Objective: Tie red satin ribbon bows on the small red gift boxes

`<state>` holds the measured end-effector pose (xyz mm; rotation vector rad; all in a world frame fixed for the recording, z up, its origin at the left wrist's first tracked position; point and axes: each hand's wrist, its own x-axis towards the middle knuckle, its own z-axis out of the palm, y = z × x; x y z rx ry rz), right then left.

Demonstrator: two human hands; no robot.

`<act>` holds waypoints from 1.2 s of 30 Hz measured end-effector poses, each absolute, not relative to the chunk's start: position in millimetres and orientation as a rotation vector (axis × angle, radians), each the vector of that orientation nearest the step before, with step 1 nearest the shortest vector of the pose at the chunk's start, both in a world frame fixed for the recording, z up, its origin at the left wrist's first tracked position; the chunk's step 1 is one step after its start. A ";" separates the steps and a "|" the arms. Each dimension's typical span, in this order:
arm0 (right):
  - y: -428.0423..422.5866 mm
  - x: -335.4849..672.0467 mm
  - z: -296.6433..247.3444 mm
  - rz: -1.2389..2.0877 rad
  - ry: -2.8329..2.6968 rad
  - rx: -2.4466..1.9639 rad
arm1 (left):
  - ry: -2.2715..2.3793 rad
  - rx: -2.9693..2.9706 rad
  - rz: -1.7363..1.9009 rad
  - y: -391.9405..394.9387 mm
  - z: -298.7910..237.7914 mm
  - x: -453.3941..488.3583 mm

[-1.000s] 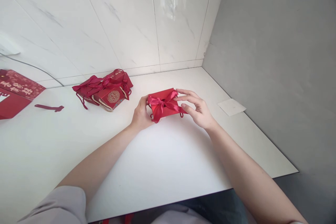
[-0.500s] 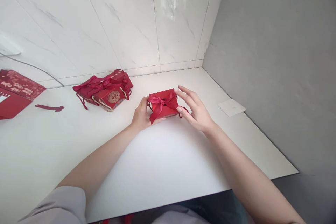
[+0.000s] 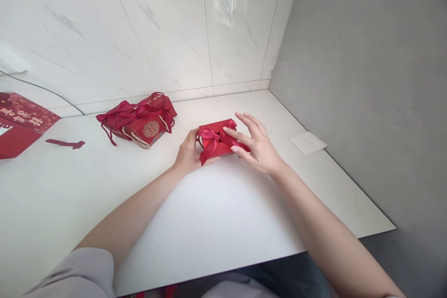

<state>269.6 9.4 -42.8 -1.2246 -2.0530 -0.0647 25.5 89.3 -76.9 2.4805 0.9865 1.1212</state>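
A small red gift box (image 3: 223, 149) rests on the white table, with a shiny red ribbon bow (image 3: 209, 146) tied across its top. Around the box's left side and lower front my left hand (image 3: 188, 152) is closed, holding it steady. On the right, my right hand (image 3: 256, 146) has its fingers spread over the bow, the index fingertip touching near the knot and the thumb by the right ribbon end. Part of the box's right side is hidden behind that hand.
Several red gift boxes (image 3: 151, 129) with ribbons and rope handles are grouped by the tiled wall. A larger red box (image 3: 28, 123) stands far left, near a loose dark red strip (image 3: 66, 144). A white card (image 3: 308, 143) lies right, by the grey wall (image 3: 366, 102).
My right hand has moved left over the box, its index finger going from the right edge onto the bow. The left hand and the box have stayed in place.
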 end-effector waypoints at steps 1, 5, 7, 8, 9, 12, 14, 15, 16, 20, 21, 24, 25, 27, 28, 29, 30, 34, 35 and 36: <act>10.1 270.1 -43.5 -0.065 -2.041 -1.241 | 0.978 2.488 1.121 89.1 -76.7 25.5; 12.4 271.3 -46.0 -0.050 -1.982 -1.308 | 0.955 2.503 1.110 88.7 -76.2 24.9; 13.2 272.3 -46.8 -0.031 -1.955 -1.318 | 0.948 2.502 1.101 88.7 -76.0 24.5; 13.4 272.8 -46.9 -0.019 -1.940 -1.319 | 0.945 2.503 1.098 88.7 -75.9 24.4; 13.6 273.2 -47.0 -0.008 -1.924 -1.318 | 0.942 2.506 1.096 88.8 -75.7 24.5; 12.9 271.0 -46.6 0.002 -1.867 -1.311 | 0.929 2.517 1.096 88.5 -75.0 25.1; 10.8 264.9 -45.9 -0.043 -1.832 -1.303 | 0.932 2.523 1.114 87.7 -74.3 25.9; 9.1 260.5 -45.5 -0.082 -1.829 -1.291 | 0.939 2.523 1.133 87.1 -73.9 26.4; 7.0 255.7 -44.9 -0.125 -1.842 -1.270 | 0.949 2.522 1.156 86.4 -73.5 26.9; -1.8 239.5 -42.2 -0.229 -1.917 -1.134 | 0.999 2.519 1.251 84.8 -73.1 28.3; -3.4 238.1 -41.4 -0.218 -1.906 -1.125 | 1.010 2.524 1.262 85.1 -73.5 28.4; -5.4 240.7 -38.4 -0.143 -1.866 -1.138 | 1.019 2.565 1.274 87.0 -75.6 28.1; -5.4 242.8 -37.4 -0.120 -1.870 -1.139 | 1.014 2.587 1.272 87.6 -76.4 27.9; -4.8 247.0 -35.5 -0.088 -1.896 -1.139 | 1.002 2.637 1.252 87.8 -77.3 27.6; -4.6 248.5 -34.7 -0.078 -1.914 -1.138 | 0.996 2.664 1.239 87.3 -77.4 27.6; -4.6 249.3 -34.1 -0.070 -1.936 -1.136 | 0.992 2.693 1.227 86.6 -77.2 27.6; -4.7 249.6 -33.6 -0.065 -1.959 -1.130 | 0.984 2.723 1.222 85.7 -76.8 27.8; -6.0 246.8 -33.1 -0.023 -2.079 -1.075 | 0.920 2.834 1.250 82.4 -74.8 29.1; -6.1 246.0 -33.2 -0.002 -2.092 -1.061 | 0.902 2.854 1.253 82.1 -74.5 29.5; -5.9 245.5 -33.4 0.025 -2.092 -1.049 | 0.885 2.869 1.255 81.9 -74.4 29.8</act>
